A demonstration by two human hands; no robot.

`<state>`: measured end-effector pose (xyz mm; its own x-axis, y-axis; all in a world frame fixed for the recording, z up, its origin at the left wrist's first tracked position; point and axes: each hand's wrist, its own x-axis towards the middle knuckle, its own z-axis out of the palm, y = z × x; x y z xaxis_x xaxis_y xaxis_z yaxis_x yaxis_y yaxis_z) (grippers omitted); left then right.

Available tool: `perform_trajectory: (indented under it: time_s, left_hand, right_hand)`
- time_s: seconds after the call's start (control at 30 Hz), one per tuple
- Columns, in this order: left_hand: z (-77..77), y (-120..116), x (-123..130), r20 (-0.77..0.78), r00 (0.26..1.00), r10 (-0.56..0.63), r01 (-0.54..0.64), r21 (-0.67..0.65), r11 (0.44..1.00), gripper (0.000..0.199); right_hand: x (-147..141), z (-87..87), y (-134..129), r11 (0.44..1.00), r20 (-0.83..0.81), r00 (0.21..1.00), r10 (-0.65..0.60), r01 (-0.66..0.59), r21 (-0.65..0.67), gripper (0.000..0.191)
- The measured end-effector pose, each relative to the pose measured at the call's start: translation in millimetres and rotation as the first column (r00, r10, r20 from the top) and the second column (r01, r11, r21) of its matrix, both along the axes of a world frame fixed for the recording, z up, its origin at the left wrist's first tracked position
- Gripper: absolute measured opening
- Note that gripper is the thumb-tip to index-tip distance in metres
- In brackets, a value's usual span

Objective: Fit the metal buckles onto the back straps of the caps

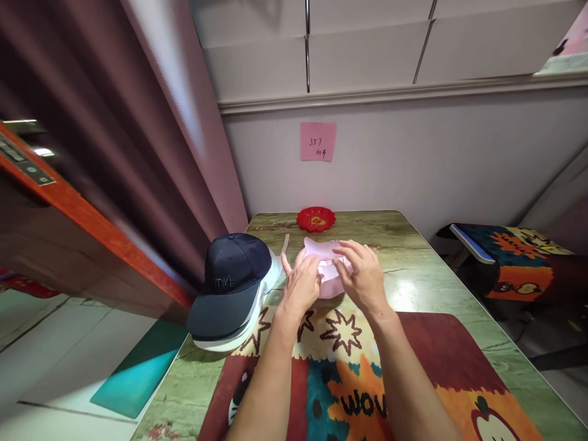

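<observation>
Both of my hands hold a pale pink cap (pixel 321 251) just above the green table (pixel 413 275), past the far edge of a colourful cartoon mat (pixel 349 361). My left hand (pixel 301 283) grips the cap's left side, thumb raised. My right hand (pixel 361 274) lies over its right side with fingers curled on the fabric. Much of the pink cap is hidden under my hands.
A dark navy cap (pixel 232 282) sits stacked on a white cap (pixel 271 275) at the table's left edge. A small red dish (pixel 316 218) stands at the far end. A pink note (pixel 318 141) hangs on the wall. A patterned chair (pixel 514 257) is on the right.
</observation>
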<state>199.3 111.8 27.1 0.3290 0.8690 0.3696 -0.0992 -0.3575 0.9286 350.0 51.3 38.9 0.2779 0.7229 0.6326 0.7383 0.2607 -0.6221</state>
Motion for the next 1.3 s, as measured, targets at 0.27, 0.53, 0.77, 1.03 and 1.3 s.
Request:
perform_trajectory:
  time_s: [0.27,0.53,0.77,1.03,1.3]
  left_hand:
    - [-3.1,-0.6,-16.7,-0.792,0.527,0.307,0.073,0.402,0.913,0.044]
    - [-3.8,6.4,-25.3,-0.756,0.550,0.354,0.052,0.454,0.890,0.016]
    - [13.0,4.6,-21.2,-0.410,0.847,0.337,-0.123,0.466,0.876,0.020]
    - [13.0,2.4,-11.3,-0.287,0.923,0.255,-0.116,0.423,0.899,0.019]
    - [23.9,-7.4,-6.7,-0.318,0.890,0.327,-0.086,0.586,0.806,0.029]
  right_hand:
    - [7.8,-27.2,1.3,0.940,0.360,0.932,-0.047,0.163,-0.299,0.022]
    - [40.4,-12.0,-16.7,0.937,0.326,0.944,-0.046,0.154,-0.314,0.024]
    - [16.8,22.7,-27.9,0.977,-0.015,0.998,-0.065,0.060,-0.206,0.027]
    - [4.3,10.8,-15.7,0.958,-0.443,0.894,0.070,-0.184,-0.219,0.034]
    - [0.8,5.9,-12.4,0.945,-0.616,0.784,0.084,-0.258,-0.200,0.036]
